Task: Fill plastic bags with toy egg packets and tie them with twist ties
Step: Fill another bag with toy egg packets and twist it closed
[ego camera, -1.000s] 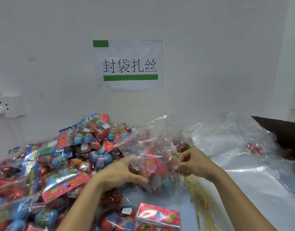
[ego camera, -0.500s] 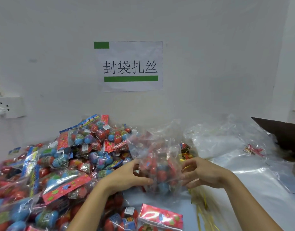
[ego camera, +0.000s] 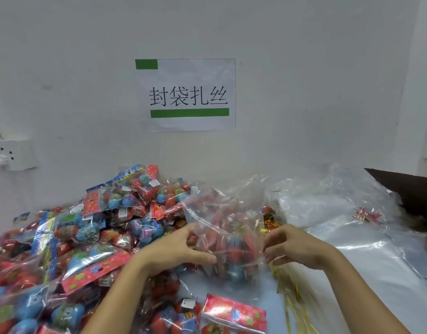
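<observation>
A clear plastic bag [ego camera: 228, 227] filled with red and blue toy egg packets stands on the table in front of me. My left hand [ego camera: 181, 249] grips its left side, thumb across the front. My right hand [ego camera: 292, 247] pinches the film on its right side. A large heap of toy egg packets [ego camera: 87, 232] covers the left of the table. Another packet with a red header card [ego camera: 234, 314] lies near the front edge. Gold twist ties [ego camera: 294, 295] lie in a loose bundle below my right hand.
A stack of empty clear plastic bags [ego camera: 333, 203] spreads over the right of the table. A dark cardboard box [ego camera: 412, 189] stands at the far right. A paper sign [ego camera: 186, 95] hangs on the wall, and a wall socket [ego camera: 10, 154] sits at the left.
The bag has been set more upright and its contents have settled lower. Both hands have shifted slightly down and apart along its sides.
</observation>
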`<state>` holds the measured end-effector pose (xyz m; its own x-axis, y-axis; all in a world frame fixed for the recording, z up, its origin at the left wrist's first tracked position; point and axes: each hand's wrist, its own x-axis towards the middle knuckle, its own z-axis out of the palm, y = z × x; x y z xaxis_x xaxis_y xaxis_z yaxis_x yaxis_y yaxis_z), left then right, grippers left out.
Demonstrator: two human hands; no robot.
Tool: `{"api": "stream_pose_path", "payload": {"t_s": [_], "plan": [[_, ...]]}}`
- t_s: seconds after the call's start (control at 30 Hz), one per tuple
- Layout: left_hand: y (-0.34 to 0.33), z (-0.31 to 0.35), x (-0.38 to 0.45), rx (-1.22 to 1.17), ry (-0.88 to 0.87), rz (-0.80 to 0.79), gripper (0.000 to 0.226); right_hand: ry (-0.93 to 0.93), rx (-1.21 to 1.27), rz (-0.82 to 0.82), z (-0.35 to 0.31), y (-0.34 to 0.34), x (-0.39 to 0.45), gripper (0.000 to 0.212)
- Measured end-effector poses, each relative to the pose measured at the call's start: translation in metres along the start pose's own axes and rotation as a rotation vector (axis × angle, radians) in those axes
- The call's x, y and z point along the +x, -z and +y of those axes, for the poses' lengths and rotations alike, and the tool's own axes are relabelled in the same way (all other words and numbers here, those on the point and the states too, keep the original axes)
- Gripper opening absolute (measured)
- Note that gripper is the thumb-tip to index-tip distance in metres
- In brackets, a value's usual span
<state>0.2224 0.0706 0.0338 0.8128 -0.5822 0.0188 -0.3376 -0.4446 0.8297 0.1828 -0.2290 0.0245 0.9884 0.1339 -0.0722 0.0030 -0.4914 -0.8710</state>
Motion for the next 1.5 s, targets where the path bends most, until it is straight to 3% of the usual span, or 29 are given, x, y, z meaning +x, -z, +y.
{"api": "stream_pose_path", "payload": {"t_s": [0.13,0.2,0.23,0.33,0.4,0.5,0.6,0.67,0.8,0.9,1.03,1.17,1.3,1.37,1.4,1.47,1.5], "plan": [[0.005,0.004,-0.004,-0.281,-0.063,0.164,0.05,0.011,0.239,-0.038,-0.003,0.011,-0.003,0.034],[0.0,0.01,0.003,-0.261,-0.122,0.31,0.038,0.089,0.201,-0.015,-0.007,0.006,-0.003,0.024],[-0.004,0.015,0.007,-0.214,-0.156,0.389,0.025,0.137,0.148,0.033,-0.012,0.001,-0.002,0.01],[-0.006,0.033,0.013,-0.241,-0.293,0.727,0.007,0.276,0.077,0.368,-0.024,-0.01,0.008,0.029],[0.004,0.044,0.011,-0.228,-0.361,0.877,0.008,0.309,0.104,0.546,-0.032,-0.011,0.012,0.023],[0.01,0.059,0.003,-0.091,-0.383,0.789,0.009,0.31,0.068,0.572,-0.041,-0.015,0.015,0.017],[0.009,0.066,0.002,0.017,-0.372,0.831,0.01,0.371,0.065,0.672,-0.046,-0.015,0.013,0.019],[0.002,0.066,0.002,0.076,-0.307,0.724,0.012,0.337,-0.01,0.636,-0.046,-0.017,0.012,0.018],[0.003,0.068,-0.001,0.052,-0.302,0.844,0.017,0.319,-0.028,0.699,-0.041,-0.012,0.012,0.016],[0.005,0.069,-0.003,0.09,-0.24,0.699,0.02,0.188,-0.12,0.62,-0.035,-0.008,0.013,0.015],[0.005,0.071,-0.007,0.058,-0.224,0.655,0.024,0.176,-0.022,0.698,-0.037,-0.005,0.012,0.012],[0.006,0.072,-0.009,0.074,-0.132,0.534,0.04,0.204,0.157,0.739,-0.056,-0.006,0.01,0.029],[0.008,0.084,-0.016,0.108,-0.124,0.446,0.092,0.207,0.31,0.516,-0.083,-0.005,-0.002,0.07],[0.004,0.089,-0.015,0.042,-0.15,0.495,0.082,0.246,0.236,0.463,-0.093,-0.006,-0.009,0.08],[0.003,0.09,-0.013,0.027,-0.165,0.546,0.062,0.277,0.195,0.472,-0.097,-0.009,-0.011,0.074],[0.0,0.091,-0.011,0.039,-0.174,0.628,0.02,0.339,0.113,0.523,-0.102,-0.016,-0.014,0.043],[0.0,0.092,-0.01,0.031,-0.17,0.64,0.018,0.372,0.069,0.556,-0.105,-0.019,-0.014,0.029]]}}
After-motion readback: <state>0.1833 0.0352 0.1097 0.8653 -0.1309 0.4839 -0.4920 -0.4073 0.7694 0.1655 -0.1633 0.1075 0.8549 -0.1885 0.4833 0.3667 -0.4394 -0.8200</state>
